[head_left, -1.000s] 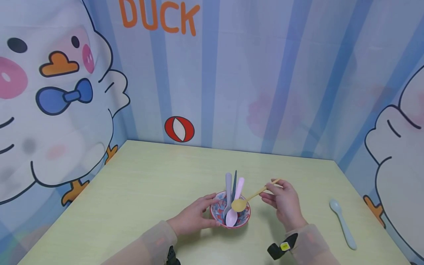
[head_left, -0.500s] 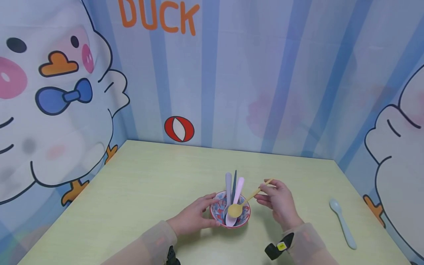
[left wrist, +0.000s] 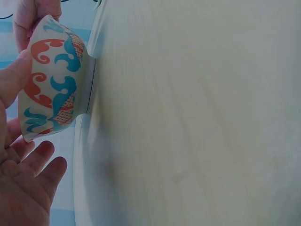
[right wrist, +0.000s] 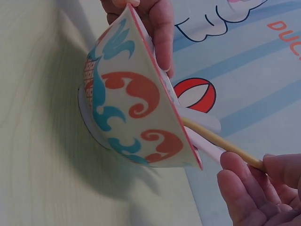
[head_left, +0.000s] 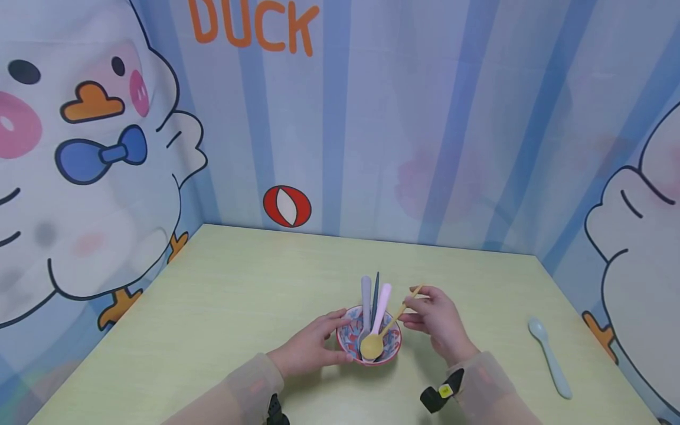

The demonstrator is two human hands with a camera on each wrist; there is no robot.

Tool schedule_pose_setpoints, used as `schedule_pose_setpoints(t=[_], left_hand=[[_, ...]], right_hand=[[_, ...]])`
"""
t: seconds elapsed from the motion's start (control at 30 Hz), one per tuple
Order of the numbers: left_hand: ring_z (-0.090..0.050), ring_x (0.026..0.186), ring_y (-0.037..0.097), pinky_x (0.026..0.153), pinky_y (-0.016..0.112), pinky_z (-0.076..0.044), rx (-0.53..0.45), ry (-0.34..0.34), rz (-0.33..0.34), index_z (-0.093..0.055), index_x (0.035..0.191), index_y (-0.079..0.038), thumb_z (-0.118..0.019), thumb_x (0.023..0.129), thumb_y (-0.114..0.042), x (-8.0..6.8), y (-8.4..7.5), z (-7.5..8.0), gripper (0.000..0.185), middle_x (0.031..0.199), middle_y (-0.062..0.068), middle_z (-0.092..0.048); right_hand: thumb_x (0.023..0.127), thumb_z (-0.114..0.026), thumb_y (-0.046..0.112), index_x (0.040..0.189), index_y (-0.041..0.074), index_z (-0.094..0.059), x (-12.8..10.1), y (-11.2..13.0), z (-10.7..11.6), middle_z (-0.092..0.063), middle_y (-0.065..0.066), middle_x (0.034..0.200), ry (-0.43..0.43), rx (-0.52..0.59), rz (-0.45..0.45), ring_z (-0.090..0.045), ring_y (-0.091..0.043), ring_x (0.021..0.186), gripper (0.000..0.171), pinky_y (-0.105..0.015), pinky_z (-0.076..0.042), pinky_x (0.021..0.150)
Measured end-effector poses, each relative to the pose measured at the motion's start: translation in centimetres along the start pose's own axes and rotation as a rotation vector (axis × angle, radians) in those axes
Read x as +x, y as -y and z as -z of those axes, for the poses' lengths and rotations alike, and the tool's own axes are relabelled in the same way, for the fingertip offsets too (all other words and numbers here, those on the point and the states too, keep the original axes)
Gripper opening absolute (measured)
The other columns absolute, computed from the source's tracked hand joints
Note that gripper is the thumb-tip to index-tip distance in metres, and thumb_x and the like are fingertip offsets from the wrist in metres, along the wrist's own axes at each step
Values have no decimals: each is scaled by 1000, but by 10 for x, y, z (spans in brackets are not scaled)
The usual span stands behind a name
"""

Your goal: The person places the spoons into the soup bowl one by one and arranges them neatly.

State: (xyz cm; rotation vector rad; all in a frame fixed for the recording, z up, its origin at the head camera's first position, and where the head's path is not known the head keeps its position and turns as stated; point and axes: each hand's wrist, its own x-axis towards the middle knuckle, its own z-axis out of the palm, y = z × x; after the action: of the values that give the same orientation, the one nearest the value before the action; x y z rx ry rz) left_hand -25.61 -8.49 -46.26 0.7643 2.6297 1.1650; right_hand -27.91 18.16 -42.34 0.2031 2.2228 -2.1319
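Left hand [head_left: 310, 349] cupped against the side of the patterned bowl [head_left: 391, 349], fingers curled round its wall, steadying it on the counter [head_left: 223, 307]. Right hand [head_left: 432, 321] pinching the handle end of the yellow spoon [head_left: 378, 337], head of it down inside the bowl. Three other spoons standing in there already: grey spoon [head_left: 366, 292], dark spoon [head_left: 376, 288], pink spoon [head_left: 383, 300], handles leaning out over the far rim. Pale spoon [head_left: 549, 360] lying well apart on the counter, off to the right.

Likely risks: bowl small and crowded, handles long, so weight past the rim could tip it if left hand eased off; yellow spoon let go at a slant could slide out or knock the leaning handles
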Motion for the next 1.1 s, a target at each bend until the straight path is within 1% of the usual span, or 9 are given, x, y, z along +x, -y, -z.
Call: schedule_pose_setpoints(t=[0.2,0.43,0.63,0.77,1.1], left_hand=[[-28,141,31,111,51,-28,3,-9,-26,-46,143,-8,-76,81,-40,-1,1,0,76,155,6,-30],[-27,141,29,112,49,-28,-2,-2,-7,-45,144,-11,-77,81,-40,0,2,0,77,155,3,-29],[-26,142,28,112,49,-28,-6,1,1,-45,144,-11,-77,81,-41,1,2,0,77,155,1,-29],[-25,142,28,111,50,-28,-16,4,8,-45,144,-12,-76,81,-41,1,2,0,77,156,1,-29],[-25,142,28,111,50,-29,-28,6,25,-44,145,-15,-76,80,-44,0,3,0,78,156,-1,-28]], right_hand=[[95,-59,8,125,1,-50,4,-1,-3,-65,-13,97,18,-14,-10,-70,-20,73,32,-31,-58,68],[94,-60,9,132,0,-49,9,-4,-4,-65,-15,100,22,-13,-18,-68,-18,75,40,-32,-58,72],[94,-61,9,131,-1,-49,13,-7,-6,-65,-17,102,9,-17,-28,-67,-17,74,40,-30,-57,71],[94,-61,9,132,-2,-48,14,-8,-8,-66,-16,101,2,-30,-32,-67,-17,74,42,-31,-57,73],[94,-61,10,136,-3,-44,15,-10,-9,-64,-21,107,-12,-49,-87,-67,-18,76,47,-29,-57,72]])
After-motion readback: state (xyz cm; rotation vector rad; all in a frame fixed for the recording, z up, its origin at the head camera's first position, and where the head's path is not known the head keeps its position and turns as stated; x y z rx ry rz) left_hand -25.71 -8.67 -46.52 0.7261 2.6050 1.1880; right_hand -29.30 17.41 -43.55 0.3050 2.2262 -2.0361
